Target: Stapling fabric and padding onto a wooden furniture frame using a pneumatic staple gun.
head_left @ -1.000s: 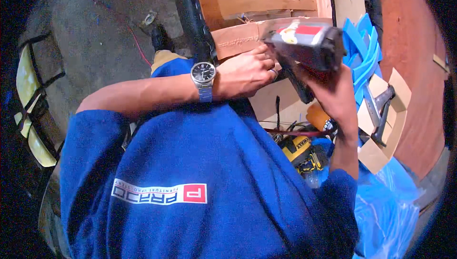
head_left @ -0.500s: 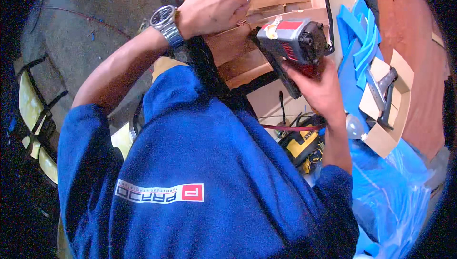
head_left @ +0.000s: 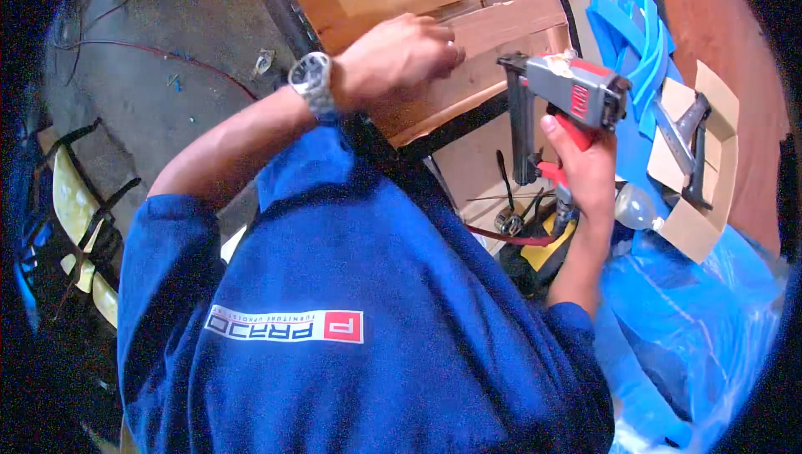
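By the wooden frame, the staple gun is clamped in the right grip; whether the left grip is closed cannot be told. Positioning seems in hand; steady aim is called for.

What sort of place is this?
Probably a furniture workshop: the right hand holds what looks like a grey staple gun, with a wooden frame beside it and blue strips, perhaps foam, nearby.

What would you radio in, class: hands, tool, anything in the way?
Right hand gripping staple gun, contact with frame unclear. Left hand over frame, grip unclear, possibly in the way. Red hose below staple gun.
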The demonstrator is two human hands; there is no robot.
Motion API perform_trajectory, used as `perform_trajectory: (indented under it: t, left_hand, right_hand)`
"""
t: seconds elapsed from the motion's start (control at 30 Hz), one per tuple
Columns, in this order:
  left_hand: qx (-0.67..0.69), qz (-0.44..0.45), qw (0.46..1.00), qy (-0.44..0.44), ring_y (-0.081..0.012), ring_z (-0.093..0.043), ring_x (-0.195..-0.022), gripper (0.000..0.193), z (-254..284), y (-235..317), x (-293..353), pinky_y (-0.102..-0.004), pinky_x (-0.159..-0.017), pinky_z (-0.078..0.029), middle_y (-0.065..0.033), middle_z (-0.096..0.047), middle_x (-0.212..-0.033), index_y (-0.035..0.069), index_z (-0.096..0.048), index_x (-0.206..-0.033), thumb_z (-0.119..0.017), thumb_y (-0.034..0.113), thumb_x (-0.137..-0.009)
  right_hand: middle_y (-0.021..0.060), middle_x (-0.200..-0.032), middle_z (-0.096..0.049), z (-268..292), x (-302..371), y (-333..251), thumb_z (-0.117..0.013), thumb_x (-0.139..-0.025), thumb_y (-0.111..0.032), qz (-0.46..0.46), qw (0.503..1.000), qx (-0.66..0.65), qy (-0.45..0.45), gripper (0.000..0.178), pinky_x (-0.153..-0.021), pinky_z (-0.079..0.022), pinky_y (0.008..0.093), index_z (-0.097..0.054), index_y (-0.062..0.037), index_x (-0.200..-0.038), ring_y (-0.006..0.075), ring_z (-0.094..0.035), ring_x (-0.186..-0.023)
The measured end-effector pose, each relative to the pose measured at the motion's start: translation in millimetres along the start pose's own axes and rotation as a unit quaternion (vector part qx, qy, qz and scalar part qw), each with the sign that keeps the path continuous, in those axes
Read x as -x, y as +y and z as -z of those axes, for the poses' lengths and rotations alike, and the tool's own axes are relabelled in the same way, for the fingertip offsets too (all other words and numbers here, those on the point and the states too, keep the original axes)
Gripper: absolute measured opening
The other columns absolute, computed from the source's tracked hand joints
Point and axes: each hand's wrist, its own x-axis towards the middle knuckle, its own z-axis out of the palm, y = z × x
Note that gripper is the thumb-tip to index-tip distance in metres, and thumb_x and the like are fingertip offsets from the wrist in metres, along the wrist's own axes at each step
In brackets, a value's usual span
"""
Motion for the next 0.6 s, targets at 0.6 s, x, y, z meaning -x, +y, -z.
perform_trajectory:
  t: [0.6]
  left_hand:
    - [0.210,0.037,0.974,0.080,-0.0194,-0.051,-0.056,0.007,33.4,-48.1,-2.2,-0.0320,-0.056,-0.044,-0.0064,-0.060,-0.066,0.003,-0.063,-0.081,-0.064,0.008,-0.077]
  right_hand:
    - [0.0085,-0.086,-0.071,-53.0,-16.4,-57.2,-0.070,-0.079,-0.017,-0.004,0.990,0.074,-0.121,0.026,-0.062,-0.049,0.0304,-0.067,-0.0003,-0.099,0.0184,-0.064,-0.068]
